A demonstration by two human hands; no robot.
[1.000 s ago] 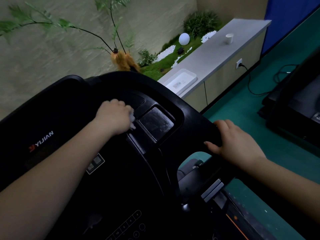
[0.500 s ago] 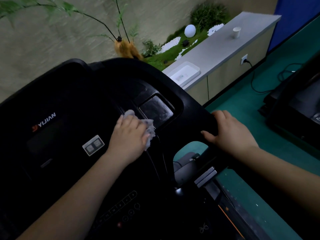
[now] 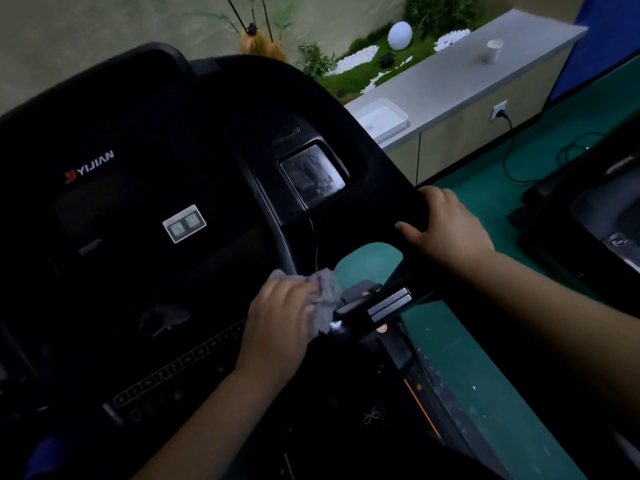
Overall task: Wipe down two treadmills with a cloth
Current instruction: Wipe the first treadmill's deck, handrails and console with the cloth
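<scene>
A black treadmill console [image 3: 145, 188] with a red and white logo fills the left and centre. My left hand [image 3: 277, 323] presses a crumpled grey cloth [image 3: 325, 299] against the console's lower right edge, beside a row of small buttons. My right hand [image 3: 446, 223] grips the black right handrail [image 3: 381, 209] of the console. A smudged glossy panel [image 3: 311, 174] sits above the cloth. The dark edge of a second treadmill [image 3: 588, 216] shows at the far right.
A grey counter [image 3: 460, 74] runs along the back right, carrying a white tray [image 3: 384, 119] and a paper cup [image 3: 493, 50]. Behind it lie plants and a white ball lamp [image 3: 400, 35]. A cable [image 3: 512, 157] runs from a wall socket across the green floor [image 3: 485, 188].
My left hand has dragged the cloth down the console, from beside the glossy panel to its lower right edge. My right hand has stayed on the handrail. The view has tilted down slightly.
</scene>
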